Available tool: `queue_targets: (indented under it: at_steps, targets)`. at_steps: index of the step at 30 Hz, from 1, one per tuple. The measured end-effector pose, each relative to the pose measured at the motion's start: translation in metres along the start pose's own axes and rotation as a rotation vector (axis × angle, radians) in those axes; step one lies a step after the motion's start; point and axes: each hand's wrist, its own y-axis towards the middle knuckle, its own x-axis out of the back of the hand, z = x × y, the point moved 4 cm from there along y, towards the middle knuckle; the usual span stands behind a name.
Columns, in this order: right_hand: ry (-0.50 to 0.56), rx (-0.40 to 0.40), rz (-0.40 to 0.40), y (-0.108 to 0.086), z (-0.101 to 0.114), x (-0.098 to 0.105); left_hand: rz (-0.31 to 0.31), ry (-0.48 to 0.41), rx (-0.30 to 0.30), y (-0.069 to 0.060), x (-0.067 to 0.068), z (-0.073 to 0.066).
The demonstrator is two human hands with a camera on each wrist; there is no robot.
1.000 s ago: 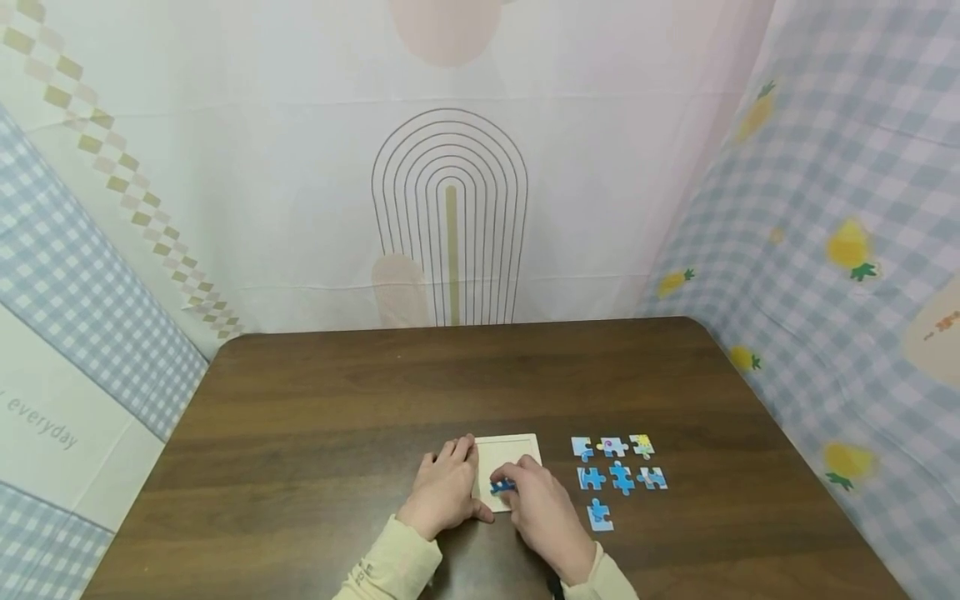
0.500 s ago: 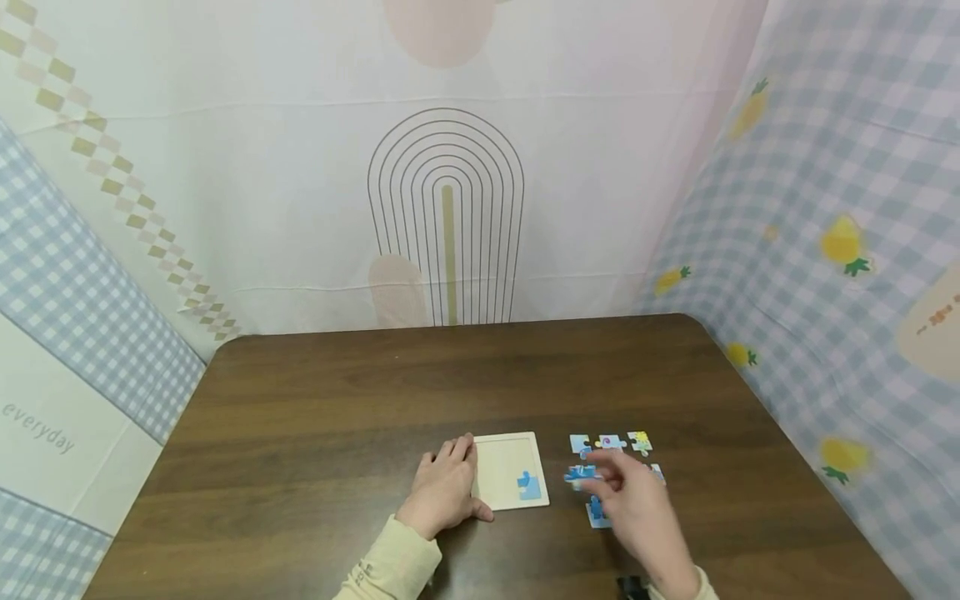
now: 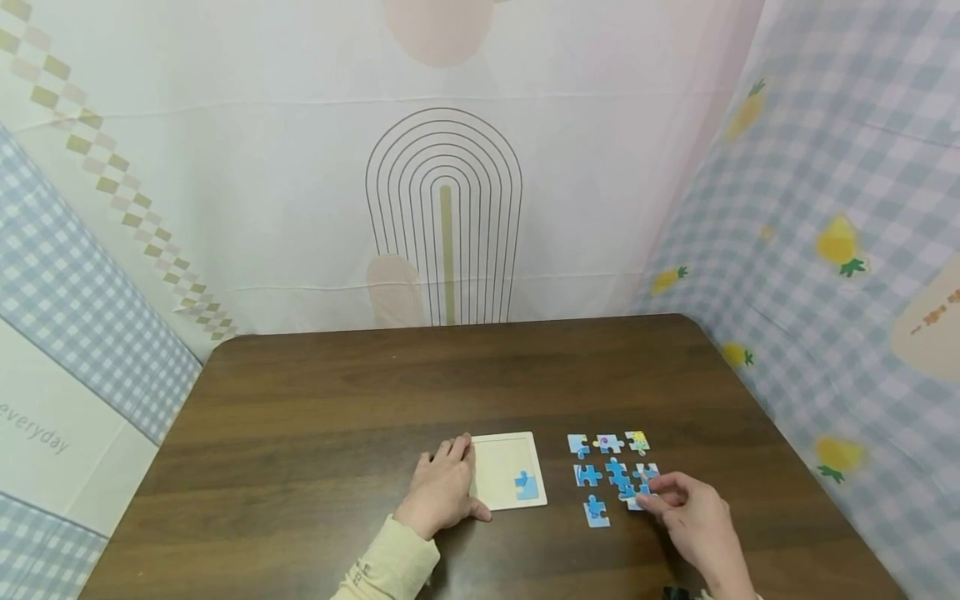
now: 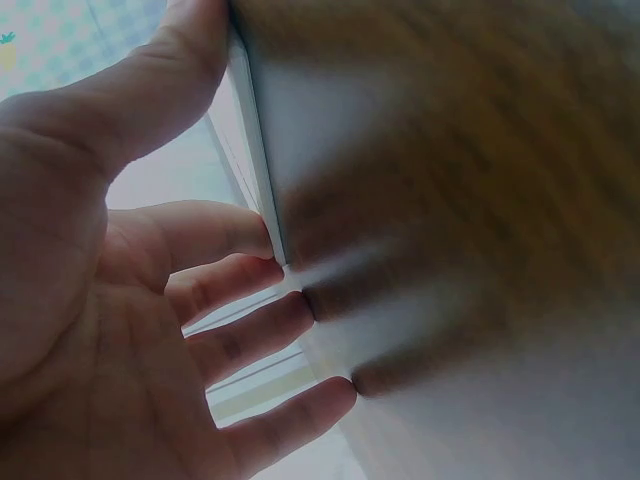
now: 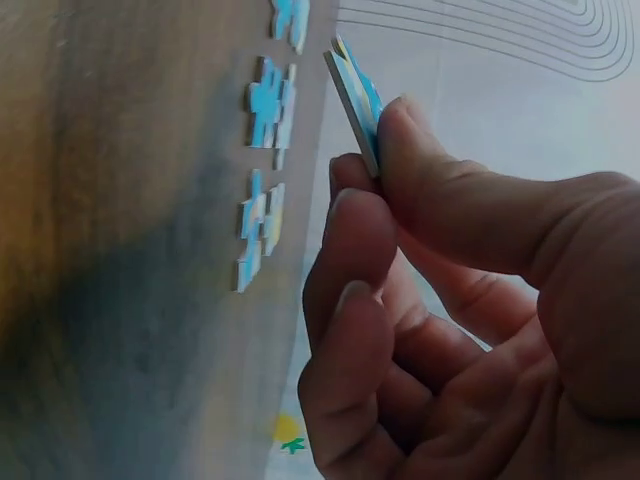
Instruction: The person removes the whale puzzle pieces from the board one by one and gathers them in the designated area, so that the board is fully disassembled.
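My left hand (image 3: 441, 490) rests against the left edge of a pale square puzzle board (image 3: 495, 475). In the left wrist view, the spread fingertips (image 4: 335, 395) touch the table and the thumb lies along the board's edge. One blue puzzle piece (image 3: 528, 487) sits in the board's near right corner. My right hand (image 3: 697, 512) pinches a blue and white puzzle piece (image 5: 352, 100) between thumb and index finger, just above the table. Under and beside it lie the loose puzzle pieces, including a blue middle piece (image 3: 617, 472) and a right-hand piece (image 3: 647, 472) partly covered by the fingers.
Several loose pieces lie right of the board: a top left piece (image 3: 578, 445), a top middle piece (image 3: 608, 443), a yellowish corner piece (image 3: 637, 442), a blue left piece (image 3: 588, 475) and a near left piece (image 3: 596, 512). Patterned cloth (image 3: 315, 192) hangs behind the brown table (image 3: 315, 400).
My right hand has left the board, where a blue piece now lies, and moved right with another piece to the near right of the loose pieces. The left hand has stayed at the board.
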Motion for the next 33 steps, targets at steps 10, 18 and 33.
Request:
queue_targets:
  at_steps: [10,18,33]
  targets:
    - [0.014,-0.066,0.050,0.005,-0.007,-0.009,-0.007,0.000,-0.001,0.001,-0.001,0.000]
    - [-0.054,-0.089,0.026,0.007,-0.006,-0.012,-0.004,-0.007,-0.003,0.000,-0.001,-0.001]
    - [-0.114,-0.121,0.119,0.011,-0.006,-0.013,-0.005,-0.007,0.002,0.000,-0.002,0.000]
